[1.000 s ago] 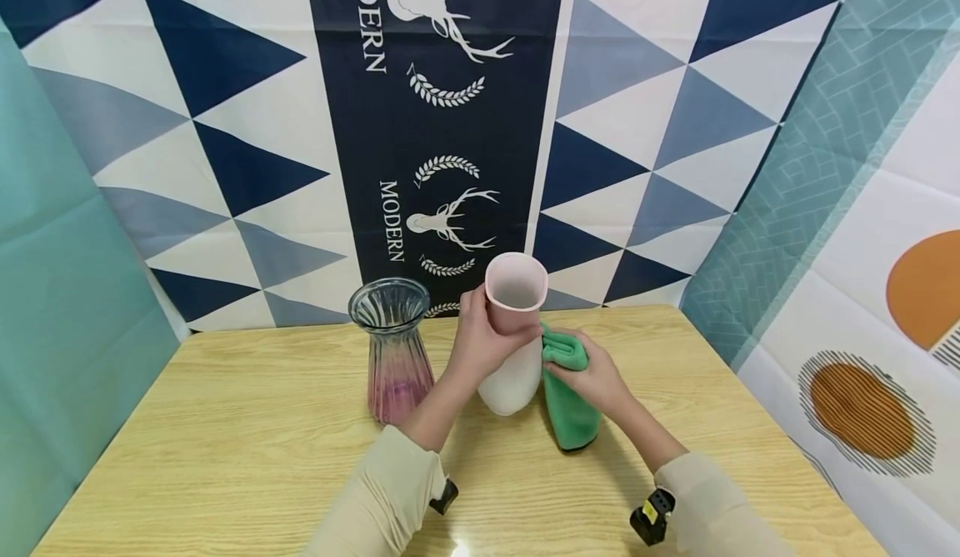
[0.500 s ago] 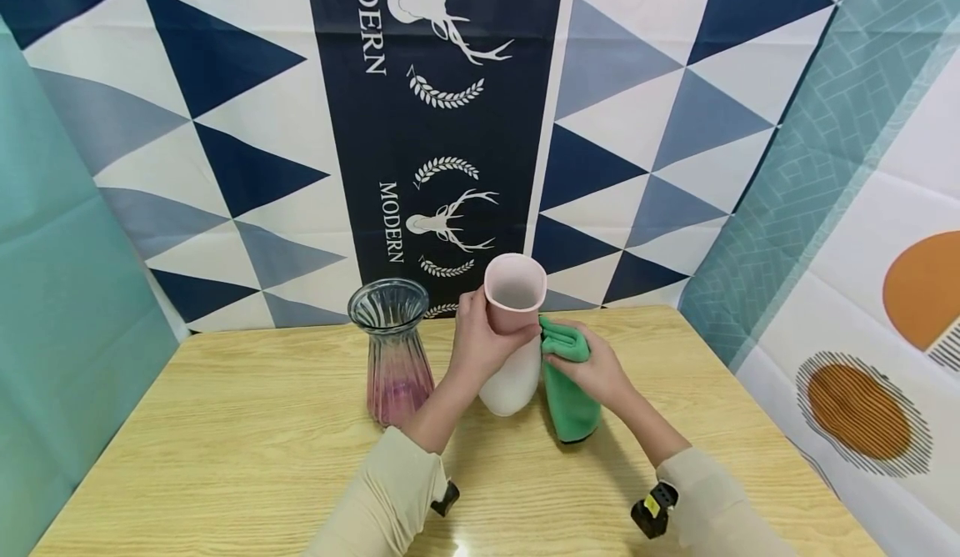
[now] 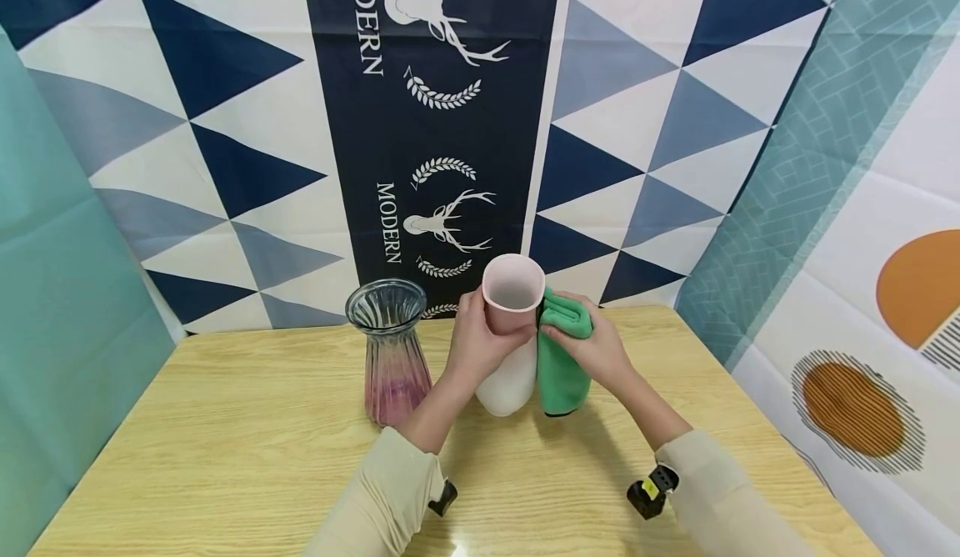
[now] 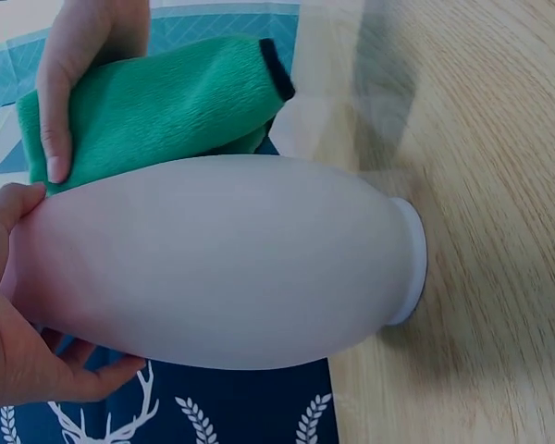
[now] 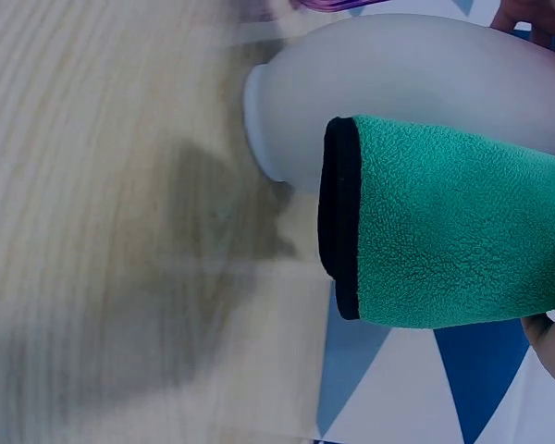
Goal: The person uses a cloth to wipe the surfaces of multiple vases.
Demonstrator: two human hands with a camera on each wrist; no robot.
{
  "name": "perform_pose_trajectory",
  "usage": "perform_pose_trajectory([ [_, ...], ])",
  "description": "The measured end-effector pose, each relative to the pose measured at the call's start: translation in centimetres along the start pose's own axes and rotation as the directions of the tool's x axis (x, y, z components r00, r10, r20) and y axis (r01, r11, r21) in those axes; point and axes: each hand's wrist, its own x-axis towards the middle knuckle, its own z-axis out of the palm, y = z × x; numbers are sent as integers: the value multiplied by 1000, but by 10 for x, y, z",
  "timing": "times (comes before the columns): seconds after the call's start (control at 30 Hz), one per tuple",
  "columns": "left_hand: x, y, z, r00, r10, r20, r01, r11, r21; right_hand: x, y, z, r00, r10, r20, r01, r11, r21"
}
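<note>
A pink-to-white vase stands in the middle of the table towards the back, its open mouth tilted to the camera in the head view. My left hand grips its upper part, thumb across the front and fingers round the far left side. On the vase's right, my right hand pinches a folded green cloth near its top. The cloth hangs along the vase's side; in the left wrist view its dark-edged end points towards the vase's base. Whether the cloth touches the vase low down I cannot tell.
A ribbed glass vase, blue-grey above and pink below, stands left of my left forearm. The wooden table ends at a patterned cloth backdrop behind both vases. Side hangings stand at left and right.
My right hand has risen slightly with the green cloth. The cloth's lower end has come up and in towards the vase. My left hand keeps its hold and the vase stays put.
</note>
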Motion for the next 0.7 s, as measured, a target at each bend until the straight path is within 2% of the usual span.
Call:
perform_pose_trajectory([
  [0.2, 0, 0, -1, 1000, -5, 17, 6, 999, -41, 1, -29, -5, 999, -34, -23, 33, 999, -12],
  [0.43, 0, -1, -3, 999, -20, 43, 22, 999, -45, 10, -9, -5, 999, -39, -21, 39, 999, -29],
  [0.7, 2, -6, -6, 997, -5, 71, 11, 997, -79, 13, -8, -5, 998, -58, -22, 58, 998, -13],
])
